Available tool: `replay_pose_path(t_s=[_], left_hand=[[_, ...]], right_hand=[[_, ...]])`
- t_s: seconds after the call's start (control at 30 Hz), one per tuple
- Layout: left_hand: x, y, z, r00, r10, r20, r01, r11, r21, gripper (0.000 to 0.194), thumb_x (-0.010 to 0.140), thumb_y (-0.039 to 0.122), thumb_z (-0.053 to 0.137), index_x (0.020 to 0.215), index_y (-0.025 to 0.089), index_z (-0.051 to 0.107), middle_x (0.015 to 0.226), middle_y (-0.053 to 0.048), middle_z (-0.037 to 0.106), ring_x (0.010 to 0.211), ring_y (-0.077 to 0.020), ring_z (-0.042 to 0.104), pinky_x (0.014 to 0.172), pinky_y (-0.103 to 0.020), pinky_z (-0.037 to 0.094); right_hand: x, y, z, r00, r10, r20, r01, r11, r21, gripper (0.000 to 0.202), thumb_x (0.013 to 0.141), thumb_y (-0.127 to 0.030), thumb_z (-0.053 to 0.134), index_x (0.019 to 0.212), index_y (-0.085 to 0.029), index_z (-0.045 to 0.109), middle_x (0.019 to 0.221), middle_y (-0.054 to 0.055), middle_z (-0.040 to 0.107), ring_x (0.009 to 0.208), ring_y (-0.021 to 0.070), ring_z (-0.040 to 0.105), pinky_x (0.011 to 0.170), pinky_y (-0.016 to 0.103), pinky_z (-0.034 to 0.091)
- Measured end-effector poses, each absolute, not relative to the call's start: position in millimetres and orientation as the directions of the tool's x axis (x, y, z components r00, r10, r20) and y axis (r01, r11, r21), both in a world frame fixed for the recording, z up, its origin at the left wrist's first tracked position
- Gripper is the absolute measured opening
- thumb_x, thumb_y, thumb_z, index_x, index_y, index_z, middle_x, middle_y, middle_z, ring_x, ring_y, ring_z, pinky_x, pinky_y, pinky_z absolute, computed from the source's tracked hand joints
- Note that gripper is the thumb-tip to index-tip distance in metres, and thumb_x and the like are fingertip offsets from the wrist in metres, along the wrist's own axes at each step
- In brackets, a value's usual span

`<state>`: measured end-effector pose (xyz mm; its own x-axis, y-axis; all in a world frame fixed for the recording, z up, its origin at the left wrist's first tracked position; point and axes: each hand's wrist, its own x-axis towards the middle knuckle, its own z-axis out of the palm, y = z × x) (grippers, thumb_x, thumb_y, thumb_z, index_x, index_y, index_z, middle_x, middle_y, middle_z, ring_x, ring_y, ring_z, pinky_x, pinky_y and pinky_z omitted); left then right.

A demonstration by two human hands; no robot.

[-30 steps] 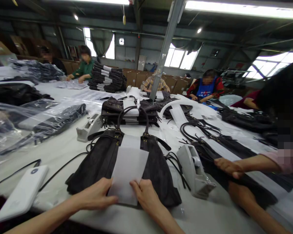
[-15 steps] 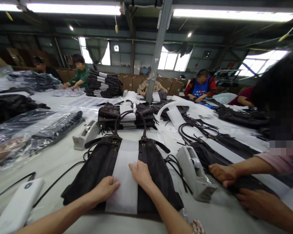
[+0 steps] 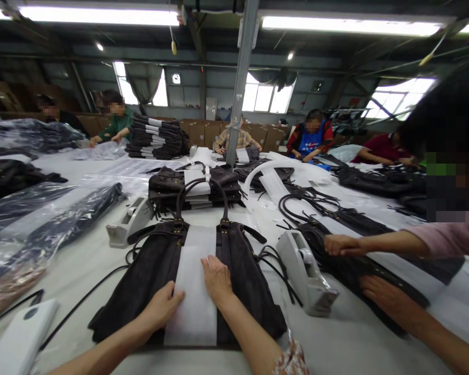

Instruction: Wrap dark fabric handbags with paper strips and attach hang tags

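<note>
Both hands flat, fingers open — left hand (image 3: pixel 162 307), right hand (image 3: pixel 217 276) — on white strip (image 3: pixel 193 312), dark bag (image 3: pixel 140 281)

We see both our bare forearms reaching fwd from the bottom edge. Our left hand (image 3: pixel 162 308) lies palm down, fingers together, pointing up and to the right. Our right hand (image 3: pixel 216 275) sits a bit further fwd, also flat, palm down, fingers lightly spread. Both hands rest open, near each other, not touching; a patterned cuff shows on our right arm.
</note>
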<state>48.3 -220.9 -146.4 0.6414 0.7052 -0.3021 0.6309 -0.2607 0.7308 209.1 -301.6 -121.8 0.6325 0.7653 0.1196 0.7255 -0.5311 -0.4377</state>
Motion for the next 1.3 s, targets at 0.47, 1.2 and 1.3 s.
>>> replay_pose_path(t_s=[0.47, 1.2, 1.3], left_hand=[[58, -251, -94, 0.864, 0.429, 0.264, 0.383, -0.900, 0.207, 0.051, 0.091, 0.024, 0.039, 0.140, 0.024, 0.031, 0.134, -0.016, 0.049, 0.118, -0.0278, 0.052, 0.096, -0.043, 0.043], [82, -270, -144, 0.874, 0.472, 0.117, 0.449, -0.875, 0.181, 0.054, 0.087, 0.054, 0.044, 0.138, 0.035, 0.041, 0.153, -0.017, 0.024, 0.141, -0.0402, 0.016, 0.107, -0.057, 0.021], [80, -270, -154, 0.869, 0.470, 0.153, 0.443, -0.878, 0.182, 0.054, 0.086, 0.054, 0.046, 0.136, 0.033, 0.045, 0.153, -0.016, 0.026, 0.141, -0.0390, 0.016, 0.107, -0.057, 0.020]], right_hand=[[211, -291, -127, 0.703, 0.709, 0.054, 0.652, -0.612, -0.448, 0.031, 0.094, -0.034, 0.040, 0.092, -0.018, 0.067, 0.092, 0.012, 0.071, 0.082, 0.0226, 0.068, 0.069, 0.028, 0.045], [231, -348, -81, 0.588, 0.710, 0.387, 0.767, -0.337, -0.546, 0.029, 0.091, -0.028, 0.046, 0.113, -0.021, 0.062, 0.120, 0.009, 0.060, 0.114, 0.0197, 0.053, 0.099, 0.030, 0.039], [258, -415, -55, 0.631, 0.603, 0.487, 0.750, -0.316, -0.581, 0.026, 0.090, -0.031, 0.046, 0.096, -0.021, 0.069, 0.113, 0.007, 0.065, 0.108, 0.0182, 0.057, 0.099, 0.030, 0.040]])
